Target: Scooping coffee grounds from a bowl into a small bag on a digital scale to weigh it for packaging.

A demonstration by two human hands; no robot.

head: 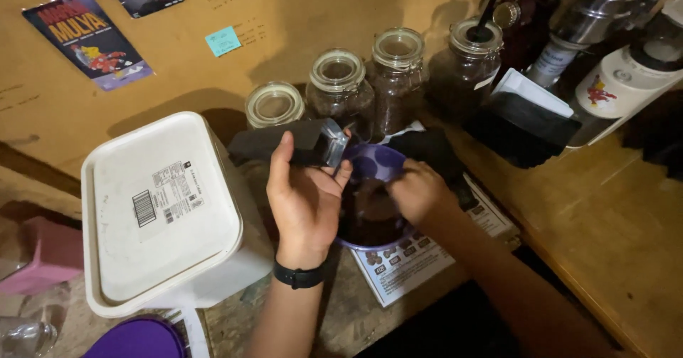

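My left hand [304, 198] grips a black bag [284, 143] lying on its side, its mouth with a shiny inner lining tipped toward a purple bowl [380, 160]. A black band is on that wrist. My right hand [418, 191] reaches into the purple bowl, its fingers curled down among dark contents that I cannot make out. The bowl stands on a printed sheet [413, 262] on the wooden counter.
A white lidded tub [167, 212] stands at the left. Several glass clip-top jars [397, 81] line the back wall, some with dark contents. A black-and-white box [526, 116] and metal appliances [605, 17] sit at the right. A purple lid [139, 338] and pink box [43, 255] lie lower left.
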